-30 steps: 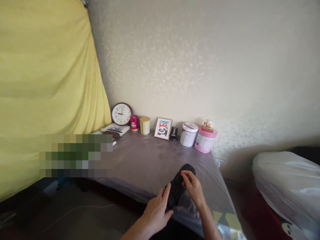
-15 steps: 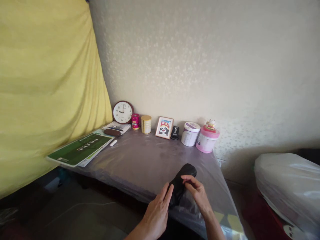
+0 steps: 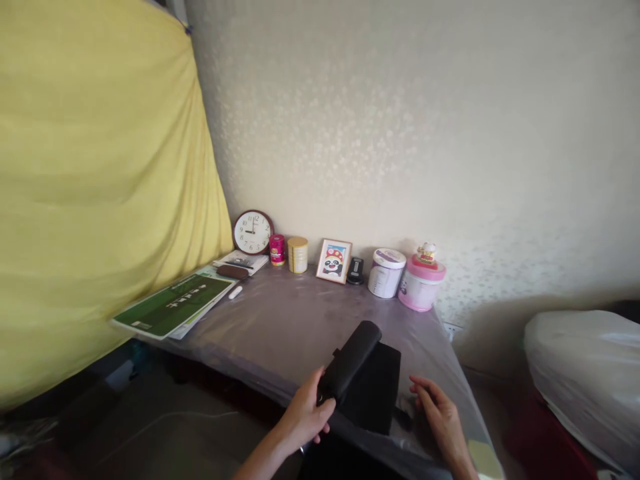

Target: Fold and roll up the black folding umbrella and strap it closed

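Note:
My left hand [image 3: 307, 407] grips the near end of a black, rounded, oblong case [image 3: 353, 357], thumb on top. The case slants away from me above the table's front edge. Under and beside it lies a flat black piece [image 3: 375, 390], like a cloth or pouch; its exact kind I cannot make out. Right of that piece is my right hand [image 3: 437, 413], fingers loosely bent and apart, with nothing seen in them. A small dark thing [image 3: 403, 419] lies between the flat piece and my right hand.
Along the wall stand a clock [image 3: 253, 232], a pink can [image 3: 277, 250], a yellow-lidded can [image 3: 298, 255], a panda picture frame [image 3: 333, 261], a black stapler-like object [image 3: 355, 271] and two tubs [image 3: 387, 275]. A green booklet [image 3: 175, 303] lies left, by a yellow curtain [image 3: 110, 167].
My left hand has closed on the oblong case, which now shows apart from the flat black piece. My right hand has moved off to the right, away from the black things.

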Tool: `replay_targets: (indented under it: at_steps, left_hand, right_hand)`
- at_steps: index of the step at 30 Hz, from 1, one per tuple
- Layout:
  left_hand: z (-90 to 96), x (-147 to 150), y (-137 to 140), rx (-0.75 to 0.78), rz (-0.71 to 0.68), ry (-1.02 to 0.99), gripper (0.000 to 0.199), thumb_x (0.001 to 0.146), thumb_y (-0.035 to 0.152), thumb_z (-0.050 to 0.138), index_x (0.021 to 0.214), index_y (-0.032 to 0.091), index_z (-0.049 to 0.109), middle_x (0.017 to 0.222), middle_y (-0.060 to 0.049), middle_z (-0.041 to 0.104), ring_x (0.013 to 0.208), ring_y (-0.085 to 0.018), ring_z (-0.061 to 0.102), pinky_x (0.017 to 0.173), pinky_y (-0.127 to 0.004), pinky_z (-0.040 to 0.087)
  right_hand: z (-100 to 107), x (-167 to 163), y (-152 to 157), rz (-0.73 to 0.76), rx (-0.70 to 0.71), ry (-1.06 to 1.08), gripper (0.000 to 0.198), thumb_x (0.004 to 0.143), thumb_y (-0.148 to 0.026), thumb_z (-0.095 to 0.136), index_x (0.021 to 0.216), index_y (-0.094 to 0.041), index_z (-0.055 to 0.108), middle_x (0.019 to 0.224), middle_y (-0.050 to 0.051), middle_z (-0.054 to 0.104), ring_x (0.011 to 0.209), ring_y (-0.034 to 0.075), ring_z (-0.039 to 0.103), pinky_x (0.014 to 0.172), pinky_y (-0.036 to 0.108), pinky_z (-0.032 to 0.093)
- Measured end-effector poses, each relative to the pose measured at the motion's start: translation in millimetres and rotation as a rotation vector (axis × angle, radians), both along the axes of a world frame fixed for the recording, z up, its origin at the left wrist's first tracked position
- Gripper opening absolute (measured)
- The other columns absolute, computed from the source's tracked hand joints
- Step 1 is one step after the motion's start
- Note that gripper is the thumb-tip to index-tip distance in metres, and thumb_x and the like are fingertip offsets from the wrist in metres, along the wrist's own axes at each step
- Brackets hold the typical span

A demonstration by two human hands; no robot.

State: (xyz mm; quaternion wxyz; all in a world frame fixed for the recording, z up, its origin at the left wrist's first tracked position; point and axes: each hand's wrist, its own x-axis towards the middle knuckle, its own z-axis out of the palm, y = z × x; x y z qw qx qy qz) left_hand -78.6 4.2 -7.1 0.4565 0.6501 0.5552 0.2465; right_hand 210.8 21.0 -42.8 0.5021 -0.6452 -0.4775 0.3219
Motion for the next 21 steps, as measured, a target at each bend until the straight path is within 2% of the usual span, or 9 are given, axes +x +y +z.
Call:
replay_targets:
  at_steps: [2,4,7,9,11,13,16,19,21]
  left_hand:
    - [2.2,-5,0,0.25,0.05,0.185,0.063,0.083,0.028,0.036,0.141,0.015,0.016,0.138,-0.016,0.031,0.113,-0.024,0.049,0.09,-0.036,0.044]
    - [4.3,-6,0,0.45,0.034,0.379,0.065,0.081,0.022,0.037,0.142,0.016,0.013,0.147,-0.012,0.013,0.127,-0.023,0.034,0.1,-0.033,0.036]
    - [5.5,-5,2,0.432,-0.08,0.566,0.086,0.068,0.006,0.043,0.143,0.026,0.004,0.149,-0.007,-0.005,0.122,-0.025,0.041,0.094,-0.033,0.04]
    - [4.8,-3,7,0.358,-0.11,0.592,0.098,0.058,-0.002,0.043,0.142,0.029,0.003,0.149,-0.007,-0.007,0.119,-0.028,0.042,0.093,-0.037,0.04]
    - [5.1,-5,12,0.304,-0.088,0.526,0.099,0.056,-0.004,0.042,0.142,0.029,0.005,0.149,-0.009,0.0,0.117,-0.031,0.043,0.095,-0.043,0.037]
    - [8.8,-10,15,0.286,-0.07,0.417,0.093,0.059,-0.001,0.042,0.142,0.026,0.01,0.146,-0.012,0.014,0.114,-0.03,0.047,0.097,-0.044,0.035]
    - [20.7,-18,15,0.261,-0.08,0.259,0.085,0.063,0.008,0.046,0.142,0.023,0.016,0.138,-0.012,0.03,0.104,-0.023,0.053,0.089,-0.035,0.043]
    - [33.2,-21,10,0.129,-0.113,0.041,0.076,0.07,0.018,0.042,0.14,0.02,0.012,0.104,-0.009,0.056,0.072,-0.014,0.059,0.062,-0.026,0.05]
    - [37.8,-18,6,0.054,-0.132,-0.057,0.06,0.075,0.024,0.038,0.133,0.015,0.024,0.075,-0.003,0.057,0.054,-0.011,0.053,0.051,-0.024,0.047]
  right_hand:
    - [1,-1,0,0.003,0.004,-0.03,0.059,0.062,-0.06,0.056,0.096,-0.013,0.064,0.081,0.008,0.065,0.063,0.016,0.057,0.063,0.026,0.047]
    - [3,-1,0,0.001,0.001,-0.055,0.059,0.062,-0.06,0.054,0.096,-0.014,0.065,0.082,0.008,0.066,0.067,0.018,0.059,0.066,0.027,0.047]
    - [2,-1,0,-0.002,-0.019,-0.093,0.059,0.061,-0.061,0.051,0.095,-0.015,0.065,0.081,0.008,0.066,0.067,0.019,0.06,0.065,0.028,0.048]
    - [0,1,2,0.007,-0.018,-0.105,0.059,0.062,-0.06,0.05,0.096,-0.015,0.065,0.08,0.008,0.066,0.067,0.02,0.061,0.063,0.028,0.048]
    - [-3,3,3,0.016,0.001,-0.117,0.058,0.061,-0.06,0.05,0.095,-0.016,0.066,0.08,0.008,0.067,0.069,0.021,0.061,0.063,0.027,0.048]
    - [-4,4,5,0.02,0.012,-0.133,0.057,0.061,-0.06,0.05,0.094,-0.016,0.066,0.081,0.008,0.067,0.069,0.021,0.061,0.062,0.027,0.048]
    - [-1,2,4,0.021,-0.003,-0.137,0.058,0.059,-0.061,0.05,0.094,-0.017,0.066,0.081,0.008,0.067,0.068,0.021,0.061,0.062,0.027,0.048]
    - [5,1,1,0.035,0.001,-0.125,0.06,0.058,-0.061,0.05,0.094,-0.016,0.066,0.081,0.008,0.067,0.071,0.022,0.062,0.065,0.028,0.048]
    - [7,1,-1,0.032,0.023,-0.11,0.058,0.057,-0.059,0.051,0.092,-0.016,0.067,0.084,0.009,0.067,0.077,0.025,0.062,0.069,0.029,0.049]
